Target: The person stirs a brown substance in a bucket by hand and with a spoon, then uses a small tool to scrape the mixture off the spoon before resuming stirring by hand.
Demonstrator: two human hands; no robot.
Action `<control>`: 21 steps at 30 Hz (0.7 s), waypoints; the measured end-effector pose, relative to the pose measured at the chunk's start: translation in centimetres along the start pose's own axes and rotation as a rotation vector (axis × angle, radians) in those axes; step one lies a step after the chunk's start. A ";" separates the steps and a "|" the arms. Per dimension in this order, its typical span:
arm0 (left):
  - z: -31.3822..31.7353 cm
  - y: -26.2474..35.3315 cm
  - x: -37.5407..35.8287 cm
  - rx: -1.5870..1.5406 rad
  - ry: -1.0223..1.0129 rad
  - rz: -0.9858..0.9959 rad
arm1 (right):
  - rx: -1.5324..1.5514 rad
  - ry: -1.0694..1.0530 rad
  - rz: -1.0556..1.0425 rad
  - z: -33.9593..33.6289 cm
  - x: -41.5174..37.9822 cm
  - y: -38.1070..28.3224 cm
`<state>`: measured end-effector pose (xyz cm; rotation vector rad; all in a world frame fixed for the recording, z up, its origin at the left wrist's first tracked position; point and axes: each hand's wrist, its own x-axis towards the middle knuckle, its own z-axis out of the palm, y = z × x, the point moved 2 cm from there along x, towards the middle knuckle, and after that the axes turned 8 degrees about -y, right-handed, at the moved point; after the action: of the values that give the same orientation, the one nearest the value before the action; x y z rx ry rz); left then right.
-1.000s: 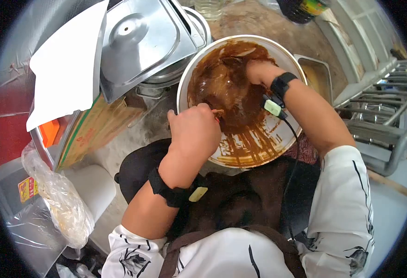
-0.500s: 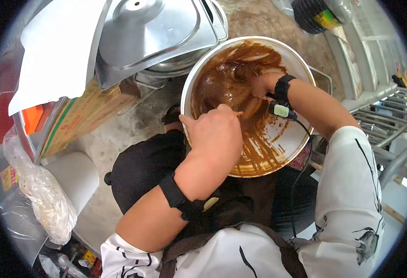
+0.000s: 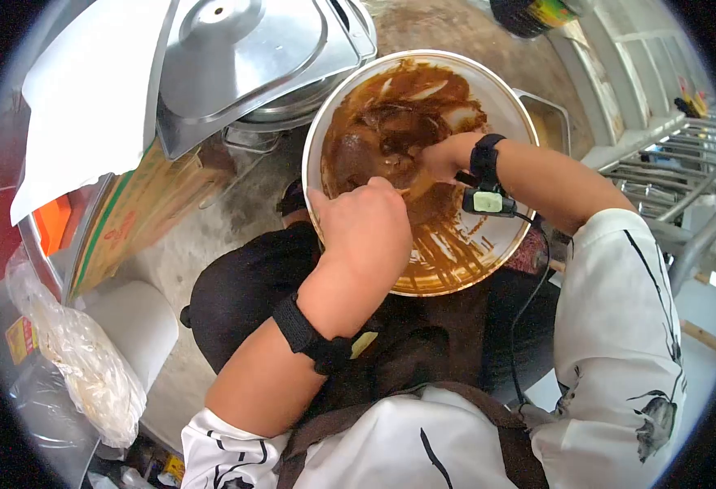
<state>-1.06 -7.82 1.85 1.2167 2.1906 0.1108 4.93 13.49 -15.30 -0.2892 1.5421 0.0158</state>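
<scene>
A large white basin (image 3: pixel 529 147) leans over the lap, its inside smeared with thick brown paste (image 3: pixel 431 204). My left hand (image 3: pixel 366 232) is closed over the basin's near left rim, with the thumb by the rim and curled fingers reaching inside. Inside the basin, my right hand (image 3: pixel 448 159) is down in the paste at the middle; its fingers are coated and mostly hidden. A dark, glossy mass of paste (image 3: pixel 358 159) lies to the left of that hand. Both wrists wear black straps, the right one with a small cabled device (image 3: pixel 488 202).
Metal lids (image 3: pixel 252 49) top a pot at the upper left, beside a white sheet (image 3: pixel 89 98) and a cardboard box (image 3: pixel 146 212). A clear plastic bag (image 3: pixel 89 350) and white bucket (image 3: pixel 134 318) stand at lower left. Metal racks (image 3: pixel 668 171) are at right.
The basin and surroundings appear shifted up and left in the view. My right hand has moved slightly within the paste, whose dark mass has changed shape. My left hand keeps its place at the rim.
</scene>
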 end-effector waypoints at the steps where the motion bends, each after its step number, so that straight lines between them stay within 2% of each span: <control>1: -0.1 0.3 -0.2 0.050 -0.002 0.032 | -0.036 0.019 -0.049 0.5 0.7 0.0; 4: 0.0 0.4 -0.7 0.033 0.005 0.101 | -0.069 0.051 -0.130 1.2 0.4 -1.5; 6: -0.1 0.2 -1.1 0.029 0.006 0.118 | 0.254 0.051 0.208 1.2 -1.2 -2.0; 8: -0.4 0.0 -1.2 0.023 0.003 0.130 | 0.248 0.080 0.169 0.9 -2.7 -2.1; 10: -0.5 -0.1 -1.4 0.000 -0.014 0.138 | 0.533 0.094 0.126 -0.6 -6.8 -2.4; 11: -0.3 -0.1 -1.4 -0.004 -0.018 0.137 | 0.559 0.208 0.182 -1.2 -8.6 -2.5; 15: 0.2 0.6 -1.2 0.063 0.047 0.200 | 0.367 0.252 0.270 -1.4 -9.9 -0.9; 17: 0.3 1.0 -1.2 0.085 0.069 0.198 | 0.021 0.567 0.261 -1.3 -9.9 -0.4; 18: 0.3 1.1 -1.3 0.106 0.077 0.191 | 0.019 0.570 0.261 -1.5 -9.3 -0.4; 20: 0.4 1.1 -1.3 0.130 0.081 0.178 | 0.017 0.432 0.611 -2.2 -7.6 0.0; 21: 0.5 1.1 -1.3 0.132 0.079 0.186 | -0.029 0.393 0.701 -2.6 -6.5 0.2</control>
<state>0.53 -8.29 2.45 1.5128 2.1773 0.0929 2.09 14.25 -8.89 0.2538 1.9681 0.5601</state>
